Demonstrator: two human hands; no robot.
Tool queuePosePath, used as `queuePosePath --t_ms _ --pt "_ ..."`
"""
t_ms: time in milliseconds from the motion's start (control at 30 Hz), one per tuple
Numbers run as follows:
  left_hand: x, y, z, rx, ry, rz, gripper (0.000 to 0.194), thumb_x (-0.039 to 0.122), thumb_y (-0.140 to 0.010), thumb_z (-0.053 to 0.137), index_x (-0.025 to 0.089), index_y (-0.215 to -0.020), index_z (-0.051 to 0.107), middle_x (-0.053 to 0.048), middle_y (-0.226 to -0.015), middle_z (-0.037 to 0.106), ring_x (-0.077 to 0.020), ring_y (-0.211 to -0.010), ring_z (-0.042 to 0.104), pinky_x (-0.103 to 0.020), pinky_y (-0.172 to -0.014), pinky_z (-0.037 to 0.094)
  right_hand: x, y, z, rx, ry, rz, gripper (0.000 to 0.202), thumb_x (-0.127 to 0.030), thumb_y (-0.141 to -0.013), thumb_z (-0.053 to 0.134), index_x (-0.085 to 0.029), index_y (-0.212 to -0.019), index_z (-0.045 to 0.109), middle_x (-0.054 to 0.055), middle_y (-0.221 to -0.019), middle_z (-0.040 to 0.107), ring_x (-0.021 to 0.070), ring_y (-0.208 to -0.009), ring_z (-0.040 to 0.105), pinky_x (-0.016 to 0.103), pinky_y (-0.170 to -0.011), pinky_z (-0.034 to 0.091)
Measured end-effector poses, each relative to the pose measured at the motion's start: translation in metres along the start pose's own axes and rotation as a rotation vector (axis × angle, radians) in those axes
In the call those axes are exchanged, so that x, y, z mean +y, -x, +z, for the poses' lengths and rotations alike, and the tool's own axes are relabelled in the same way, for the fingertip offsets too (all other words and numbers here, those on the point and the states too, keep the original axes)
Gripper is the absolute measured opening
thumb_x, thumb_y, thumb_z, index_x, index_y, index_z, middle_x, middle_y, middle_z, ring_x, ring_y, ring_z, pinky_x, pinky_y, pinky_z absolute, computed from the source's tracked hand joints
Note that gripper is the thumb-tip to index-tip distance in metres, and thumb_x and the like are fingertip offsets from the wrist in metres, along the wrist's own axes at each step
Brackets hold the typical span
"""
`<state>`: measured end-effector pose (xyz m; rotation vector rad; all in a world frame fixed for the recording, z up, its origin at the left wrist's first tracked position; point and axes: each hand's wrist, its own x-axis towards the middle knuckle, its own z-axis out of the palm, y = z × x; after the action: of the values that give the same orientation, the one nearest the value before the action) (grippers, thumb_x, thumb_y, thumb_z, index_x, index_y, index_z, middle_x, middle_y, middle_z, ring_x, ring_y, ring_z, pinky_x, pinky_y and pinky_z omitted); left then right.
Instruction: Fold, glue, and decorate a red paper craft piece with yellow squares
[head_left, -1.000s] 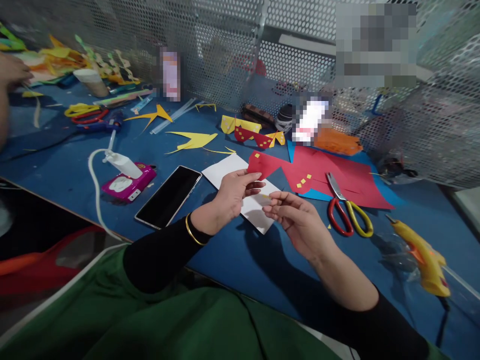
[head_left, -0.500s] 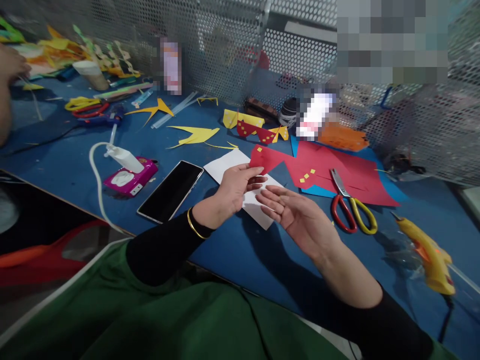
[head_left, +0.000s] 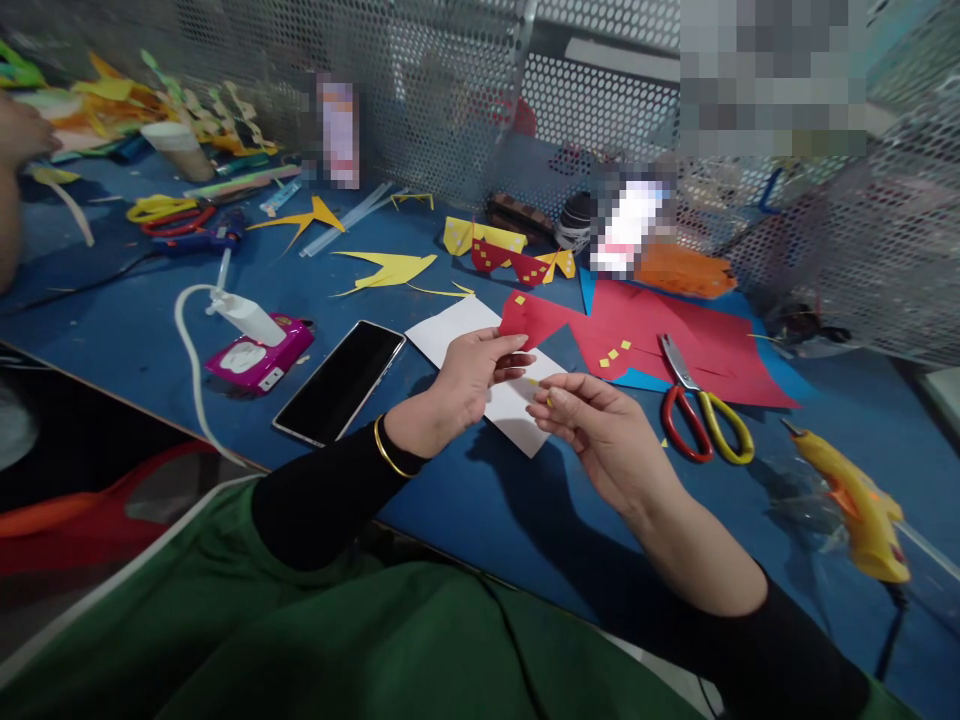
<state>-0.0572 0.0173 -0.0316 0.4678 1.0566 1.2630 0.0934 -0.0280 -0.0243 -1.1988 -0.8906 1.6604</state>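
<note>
My left hand (head_left: 476,378) is closed, thumb and forefinger pinching the near left end of a red paper piece (head_left: 537,312) that has a yellow square on it. Opposite it, my right hand (head_left: 604,425) pinches a tiny yellow paper bit (head_left: 550,399) between thumb and fingers. White paper (head_left: 517,425) lies on the blue table beneath both hands. Several small yellow squares (head_left: 615,354) rest on red paper to the right of my left hand. Red and yellow handled scissors (head_left: 694,403) lie just right of them, blades on a larger red sheet (head_left: 720,350).
A black phone (head_left: 341,382) and a magenta power socket (head_left: 262,352) lie at left. Decorated paper masks (head_left: 510,262) stand behind my hands. A yellow glue gun (head_left: 851,505) lies at right. Another person's hand (head_left: 26,130) is at the far left, near paper scraps.
My right hand's fingers have closed from a looser, spread pose into a pinch, and a yellow bit now shows there. My left hand is almost unchanged.
</note>
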Motion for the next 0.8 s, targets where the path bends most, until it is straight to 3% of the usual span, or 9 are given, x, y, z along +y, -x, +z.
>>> queuePosePath --t_ms 133,367,567,800 --pt "0.000 0.000 0.000 -0.010 -0.004 -0.001 0.009 0.007 -0.082 0.070 0.012 -0.075 0.068 -0.002 -0.069 0.067 -0.0117 -0.063 0.067 -0.027 -0.068 0.050 -0.004 0.003 0.002 -0.066 -0.035 -0.017 0.034 -0.048 -0.069 0.086 -0.021 -0.088 0.077 0.005 -0.092 0.079 0.0175 -0.088 0.076 0.027 -0.080 0.060" --pt "-0.001 0.000 0.000 -0.022 -0.004 0.001 0.009 0.007 -0.080 0.072 0.012 -0.075 0.068 -0.001 -0.068 0.068 -0.0116 -0.063 0.068 -0.025 -0.066 0.050 -0.002 0.003 -0.002 -0.020 0.102 -0.173 0.024 -0.028 -0.067 0.088 -0.022 -0.087 0.077 0.001 -0.084 0.079 0.0175 -0.080 0.077 0.028 -0.077 0.060" --pt "-0.003 0.003 0.001 -0.075 -0.014 -0.022 0.010 0.007 -0.083 0.071 0.012 -0.075 0.068 -0.001 -0.067 0.070 -0.0104 -0.062 0.069 -0.021 -0.063 0.050 -0.003 0.007 -0.008 0.145 0.560 -0.641 0.009 -0.023 -0.081 0.077 -0.025 -0.089 0.077 -0.001 -0.087 0.080 0.0149 -0.080 0.075 0.028 -0.076 0.060" --pt "-0.003 0.010 0.004 -0.102 -0.050 -0.101 0.012 0.007 -0.088 0.067 0.013 -0.078 0.068 -0.002 -0.071 0.073 -0.0105 -0.063 0.071 -0.020 -0.064 0.052 -0.005 0.003 -0.017 0.282 1.158 -1.153 0.011 -0.019 -0.094 0.064 -0.023 -0.101 0.073 0.000 -0.094 0.080 0.0130 -0.083 0.075 0.024 -0.075 0.055"
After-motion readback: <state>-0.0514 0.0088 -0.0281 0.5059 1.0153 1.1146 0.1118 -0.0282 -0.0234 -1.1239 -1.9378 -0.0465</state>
